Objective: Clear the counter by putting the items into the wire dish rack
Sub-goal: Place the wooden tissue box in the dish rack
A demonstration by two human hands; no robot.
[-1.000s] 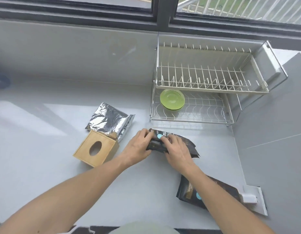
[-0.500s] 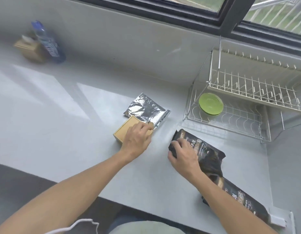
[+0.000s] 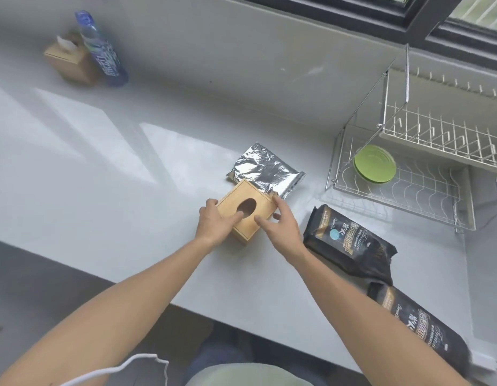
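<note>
I see the box (image 3: 245, 211), a wooden tissue holder with an oval slot on top, sitting on the surface (image 3: 108, 174) a little left of frame centre. Its far corner overlaps the near edge of the foil bag (image 3: 266, 171). It lies turned on the diagonal, with corners at roughly 12, 3, 6 and 9 o'clock, so neither hand meets a square face.

My left hand (image 3: 213, 228) comes in from the box's 8 o'clock. Its thumb is at the 9 o'clock corner and the index finger lies on the lid with its tip at the slot's edge; the fingers are spread and flat, not closed around anything. My right hand (image 3: 283, 228) is at the 4 o'clock side, fingers spread and slightly curled, one tip touching the right corner near the foil, another resting on the lid's near right edge. I judge this a two-sided clasp forming, not yet a lift. Both hands are about equally near.

The rack (image 3: 403, 196) lies at about 2 o'clock from the box, well apart, past the foil bag. Its lower tier holds a green plate (image 3: 375, 167) at its left end. A dark pouch (image 3: 349, 243) lies at 4 o'clock, just beside my right wrist, with a second pouch (image 3: 425, 332) nearer me. The carry would run rightward and away, over the foil bag.
</note>
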